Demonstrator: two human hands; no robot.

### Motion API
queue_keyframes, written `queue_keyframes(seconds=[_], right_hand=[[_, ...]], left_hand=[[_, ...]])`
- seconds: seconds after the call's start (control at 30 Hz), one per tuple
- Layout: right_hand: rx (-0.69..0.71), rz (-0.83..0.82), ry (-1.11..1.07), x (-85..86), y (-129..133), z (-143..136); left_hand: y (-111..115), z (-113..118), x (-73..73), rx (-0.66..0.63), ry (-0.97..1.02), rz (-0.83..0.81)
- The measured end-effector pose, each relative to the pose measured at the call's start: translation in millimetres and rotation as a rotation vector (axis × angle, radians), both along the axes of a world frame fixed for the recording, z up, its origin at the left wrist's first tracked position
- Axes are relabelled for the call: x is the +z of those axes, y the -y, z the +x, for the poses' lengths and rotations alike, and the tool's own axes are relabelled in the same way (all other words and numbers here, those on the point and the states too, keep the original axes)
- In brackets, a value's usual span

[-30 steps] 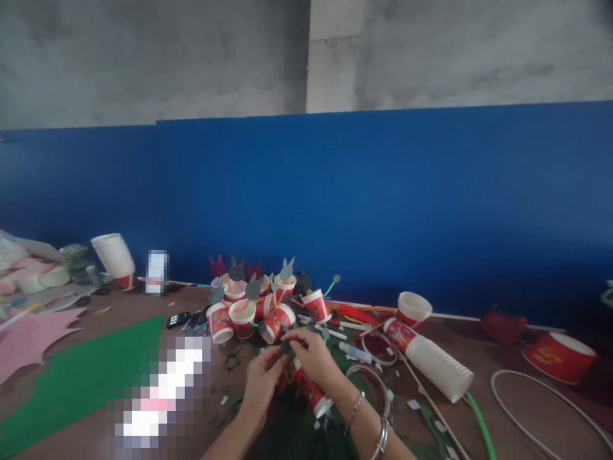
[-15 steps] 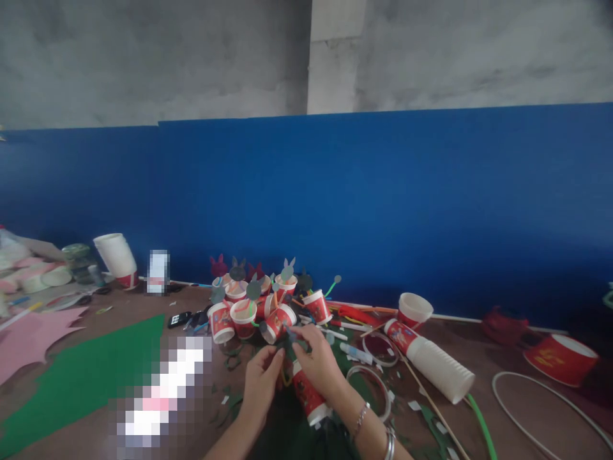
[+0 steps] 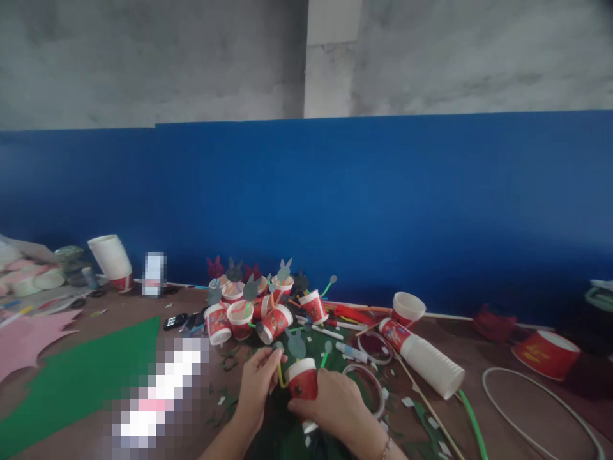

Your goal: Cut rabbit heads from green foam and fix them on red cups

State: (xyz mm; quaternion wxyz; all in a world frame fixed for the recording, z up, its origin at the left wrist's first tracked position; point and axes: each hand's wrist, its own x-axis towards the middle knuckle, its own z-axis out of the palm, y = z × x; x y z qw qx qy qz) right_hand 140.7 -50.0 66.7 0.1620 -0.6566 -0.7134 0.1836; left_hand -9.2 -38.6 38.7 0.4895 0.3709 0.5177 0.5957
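My right hand (image 3: 338,399) is wrapped round a red paper cup (image 3: 302,378) in front of me. A grey rabbit-head cutout (image 3: 296,345) stands up at the cup's rim. On the cup's right side a green stick (image 3: 325,355) ends in a small grey disc. My left hand (image 3: 258,378) pinches a small grey disc (image 3: 278,346) at the top of a bent yellow stick (image 3: 281,375), which runs down beside the cup's left side. Just behind my hands are several red cups (image 3: 276,322), some bearing rabbit-head cutouts.
Stacked cups (image 3: 431,365) lie at the right, near tape rolls (image 3: 366,386) and a glue tube (image 3: 351,352). Green paper (image 3: 90,377) and pink paper (image 3: 36,335) lie at the left. A blue panel (image 3: 373,211) rises behind the table.
My right hand has moved from the cutout down onto the cup, which now stands more upright. The rabbit-head cutout now shows above the rim. My left hand has risen slightly to the yellow stick's disc.
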Motion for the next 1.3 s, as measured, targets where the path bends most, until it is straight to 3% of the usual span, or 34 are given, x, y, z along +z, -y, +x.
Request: queue_keyframes(seconds=[0.2,0.4,0.57,0.73,0.97,1.3], right_hand=[[-0.039,0.018,-0.051,-9.4,-2,-7],[-0.071,0.211,-0.191,-16.9,-5,-15],[-0.118,0.235,-0.384,-19.9,-11,-1],[-0.187,0.272,-0.411,-29.5,-16,9],[-0.149,0.259,-0.398,-43.9,-15,4],[-0.243,0.176,-0.484,-40.2,-16,9]], left_hand=[[-5,-4,-0.5,-0.015,0.017,0.056],[-14,-9,21.0,-0.022,0.043,0.099],[-27,2,35.2,-0.12,0.075,0.128],[-40,14,28.7,-0.183,0.067,0.132],[-46,12,19.0,-0.212,0.043,0.143],[-43,17,17.6,-0.144,-0.112,0.187]])
